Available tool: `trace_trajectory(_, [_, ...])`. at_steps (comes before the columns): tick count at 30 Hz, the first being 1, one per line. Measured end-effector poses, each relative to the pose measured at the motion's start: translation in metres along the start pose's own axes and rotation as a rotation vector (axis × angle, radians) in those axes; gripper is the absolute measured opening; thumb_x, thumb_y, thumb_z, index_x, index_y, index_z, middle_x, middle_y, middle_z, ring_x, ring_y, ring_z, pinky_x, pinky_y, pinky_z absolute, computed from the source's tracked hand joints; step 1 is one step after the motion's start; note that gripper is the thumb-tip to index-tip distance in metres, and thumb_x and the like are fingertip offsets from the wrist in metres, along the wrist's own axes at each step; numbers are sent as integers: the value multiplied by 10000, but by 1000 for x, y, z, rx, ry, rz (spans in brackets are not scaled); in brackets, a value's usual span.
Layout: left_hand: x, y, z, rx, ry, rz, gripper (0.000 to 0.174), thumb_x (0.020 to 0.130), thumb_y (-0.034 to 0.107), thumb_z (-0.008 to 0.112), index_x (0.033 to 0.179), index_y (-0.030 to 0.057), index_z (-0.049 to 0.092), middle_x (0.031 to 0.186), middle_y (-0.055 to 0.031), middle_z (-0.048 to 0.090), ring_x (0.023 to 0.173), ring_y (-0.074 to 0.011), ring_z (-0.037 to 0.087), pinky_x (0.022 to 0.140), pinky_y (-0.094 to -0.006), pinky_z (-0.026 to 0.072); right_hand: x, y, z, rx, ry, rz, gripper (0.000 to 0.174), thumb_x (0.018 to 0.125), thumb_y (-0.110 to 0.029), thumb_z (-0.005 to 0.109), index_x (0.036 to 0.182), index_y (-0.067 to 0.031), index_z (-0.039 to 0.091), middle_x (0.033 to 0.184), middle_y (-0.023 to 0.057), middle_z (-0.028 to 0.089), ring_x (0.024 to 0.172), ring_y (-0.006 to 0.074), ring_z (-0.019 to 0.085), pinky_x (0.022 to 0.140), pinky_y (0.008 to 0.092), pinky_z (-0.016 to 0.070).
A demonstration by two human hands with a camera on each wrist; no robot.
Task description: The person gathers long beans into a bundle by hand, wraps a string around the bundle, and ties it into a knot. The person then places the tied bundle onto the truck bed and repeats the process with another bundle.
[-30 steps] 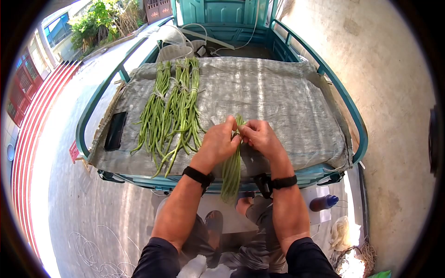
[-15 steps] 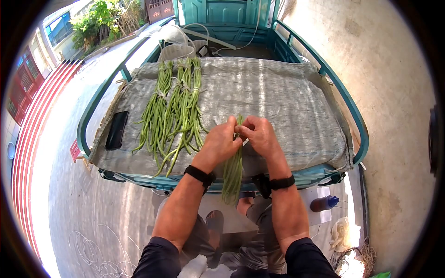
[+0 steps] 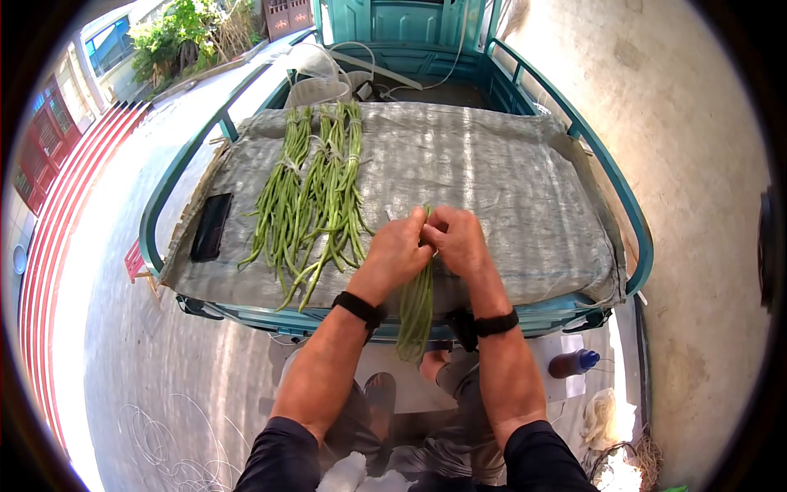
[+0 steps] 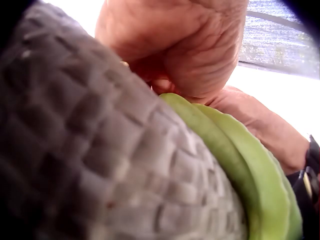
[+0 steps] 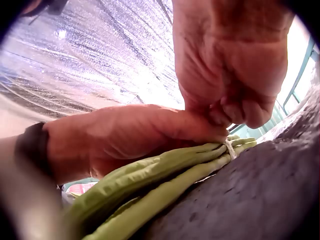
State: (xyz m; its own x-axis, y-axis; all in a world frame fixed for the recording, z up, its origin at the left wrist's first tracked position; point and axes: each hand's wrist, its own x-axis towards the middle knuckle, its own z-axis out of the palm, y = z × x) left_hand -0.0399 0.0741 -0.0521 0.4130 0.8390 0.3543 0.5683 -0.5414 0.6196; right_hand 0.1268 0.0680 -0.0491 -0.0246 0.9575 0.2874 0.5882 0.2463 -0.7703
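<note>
Head view: my left grip pinches the green bean bundle near its top, lower end dangling past the grey sheet, and my right grip meets it there. Left wrist view's mostly that bundle up close; right wrist view has my right grip pinching at the white tie.

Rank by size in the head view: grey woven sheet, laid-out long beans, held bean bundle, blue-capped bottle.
Largest first:
Grey woven sheet
Laid-out long beans
Held bean bundle, partly hidden
Blue-capped bottle
</note>
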Motion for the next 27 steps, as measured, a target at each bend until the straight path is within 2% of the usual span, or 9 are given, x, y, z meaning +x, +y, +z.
trace_trajectory(4, [2,0,0,-33,-2,-64,271,928,224,667,1068,29,543,898,-242,719,919,-479,691,796,-575,535,-1,-3,-13,336,-103,27,158,909,-132,723,946,19,695,823,94,715,742,153,662,655,337,535])
trace_trajectory(6, [2,-2,0,-67,-4,-91,283,949,266,655,1070,30,556,908,-247,710,914,-478,682,777,-547,523,-6,-10,-26,560,-129,68,147,919,-98,691,1001,25,686,859,59,713,738,102,630,638,300,525])
trace_trajectory(9, [2,-4,-1,-77,-8,-90,276,982,287,641,1068,36,563,918,-246,704,909,-475,676,764,-528,518,-5,6,-34,471,-184,115,193,908,-90,690,1065,21,669,923,47,719,728,100,629,625,286,520])
trace_trajectory(12, [2,-4,1,-65,-3,-64,241,1013,267,625,1069,41,562,912,-240,699,908,-476,673,762,-529,514,-8,15,-30,442,-337,132,173,932,-87,710,1089,-19,680,867,3,696,773,72,643,663,236,529])
trace_trajectory(15, [1,-6,1,-40,20,-17,205,1040,239,604,1074,42,555,889,-241,688,897,-481,665,756,-538,502,-7,16,-23,377,-252,123,200,871,-111,731,1005,28,681,849,65,705,740,108,635,627,292,521])
trace_trajectory(25, [1,-9,0,-49,31,-83,190,1075,224,562,1070,36,532,874,-249,679,874,-500,640,736,-560,468,-7,18,-11,422,-145,56,228,855,-166,805,984,1,719,829,79,715,745,128,641,663,322,526])
trace_trajectory(27, [1,-9,-3,-67,11,-93,178,1074,204,554,1093,29,528,885,-269,690,888,-507,653,755,-590,479,-7,19,-8,428,-134,74,221,848,-169,812,981,-13,729,826,85,719,747,136,646,668,329,530])
